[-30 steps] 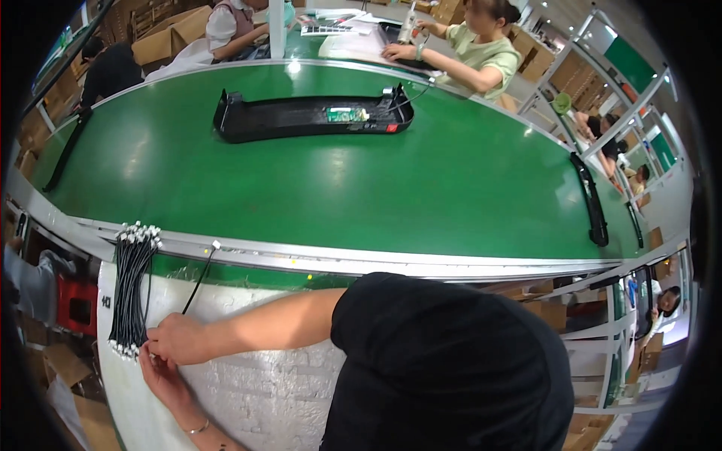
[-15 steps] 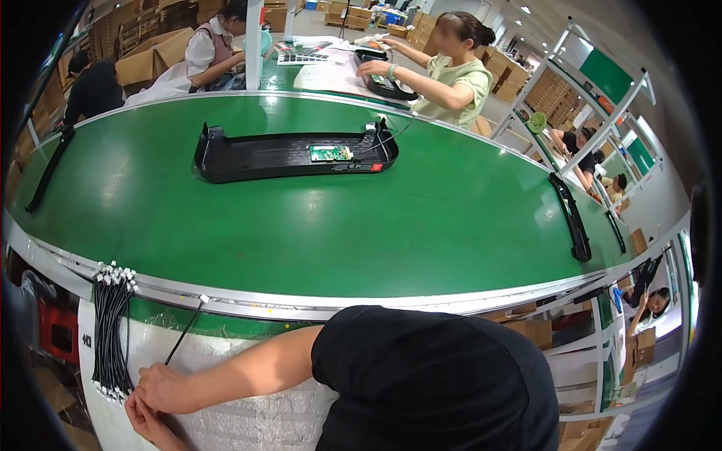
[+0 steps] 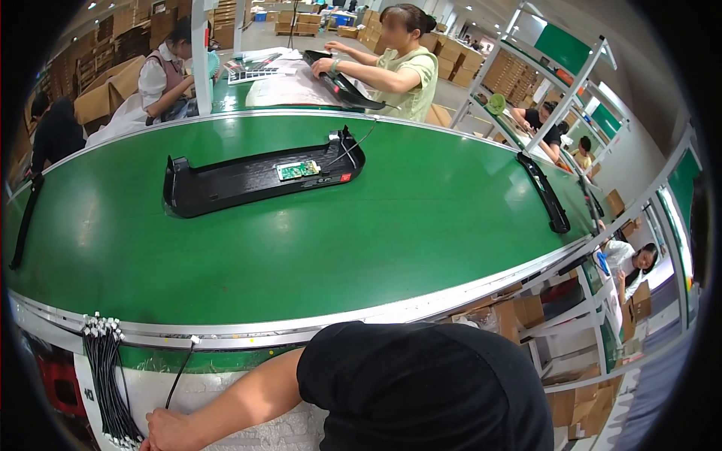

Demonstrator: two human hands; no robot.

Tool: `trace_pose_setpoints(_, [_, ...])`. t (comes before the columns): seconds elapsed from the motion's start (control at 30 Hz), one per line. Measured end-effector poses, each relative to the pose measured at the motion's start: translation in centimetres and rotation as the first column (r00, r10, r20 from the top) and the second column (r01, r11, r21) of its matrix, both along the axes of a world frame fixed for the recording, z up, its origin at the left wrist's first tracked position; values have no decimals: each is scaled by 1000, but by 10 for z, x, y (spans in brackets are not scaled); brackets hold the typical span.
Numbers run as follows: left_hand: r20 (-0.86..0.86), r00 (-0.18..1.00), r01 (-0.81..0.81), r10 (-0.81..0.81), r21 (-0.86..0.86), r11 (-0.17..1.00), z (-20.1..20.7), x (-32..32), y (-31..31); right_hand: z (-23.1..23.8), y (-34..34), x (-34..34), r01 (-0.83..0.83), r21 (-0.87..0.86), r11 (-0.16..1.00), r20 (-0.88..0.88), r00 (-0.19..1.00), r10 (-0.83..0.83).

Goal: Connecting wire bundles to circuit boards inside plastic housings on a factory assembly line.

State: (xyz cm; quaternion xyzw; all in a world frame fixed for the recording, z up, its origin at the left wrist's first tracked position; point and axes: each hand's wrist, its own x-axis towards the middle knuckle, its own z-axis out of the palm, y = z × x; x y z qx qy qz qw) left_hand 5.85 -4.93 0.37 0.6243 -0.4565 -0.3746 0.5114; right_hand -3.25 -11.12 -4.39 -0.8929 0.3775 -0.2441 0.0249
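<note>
The right hand (image 3: 167,432) sits low at the picture's lower left, close against the lower edge, its fingers curled together; whether they grip anything I cannot tell, since the fingertips are mostly cut off. The left hand is out of sight, so I cannot tell its state either.

Just left of the right hand, a bundle of black cables (image 3: 107,379) crowds that side, with a strip of white surface (image 3: 147,387) between it and a single black cable (image 3: 179,378). Beyond them runs a silver rail (image 3: 226,331), and past it the green tabletop (image 3: 316,248) spreads wide up to a long black housing (image 3: 233,184).

The single cable rises from beside the right hand, its long axis leaning from lower left to upper right, and its white connector (image 3: 195,340) points away from the person, at the rail. The bundle leans the other way — top to the left — with white connectors at both ends.

Half a second ago the left hand showed beneath the right; now it has left the view. Both cable groups appear lower in the picture. Across the tabletop, a co-worker's black part (image 3: 342,90) now slants more steeply — the housing also looks more tilted.
</note>
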Motion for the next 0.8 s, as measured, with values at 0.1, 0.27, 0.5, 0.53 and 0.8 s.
trace_pose_setpoints(0.1, [-33, 999, -5, 6, 30, 1000, 4, -2, -1, -7, -8, 11, 16, 20, 1000, 3, 1000, -16])
trace_pose_setpoints(0.27, [-44, 999, 1, -1, 8, 1000, 4, 2, -4, -9, -9, 18, 41, 26, 999, 29, 999, -41])
trace_pose_setpoints(0.5, [12, 999, 51, -51, -57, 997, -8, 3, -6, 0, -10, 2, -53, 83, 995, 108, 993, 44])
trace_pose_setpoints(0.53, [23, 999, 45, -44, -44, 998, -6, -1, -3, 1, -7, -3, -57, 67, 996, 126, 991, 49])
trace_pose_setpoints(0.8, [96, 993, 80, -75, -53, 995, -31, 23, -5, 5, -4, -15, -145, 50, 988, 151, 979, 136])
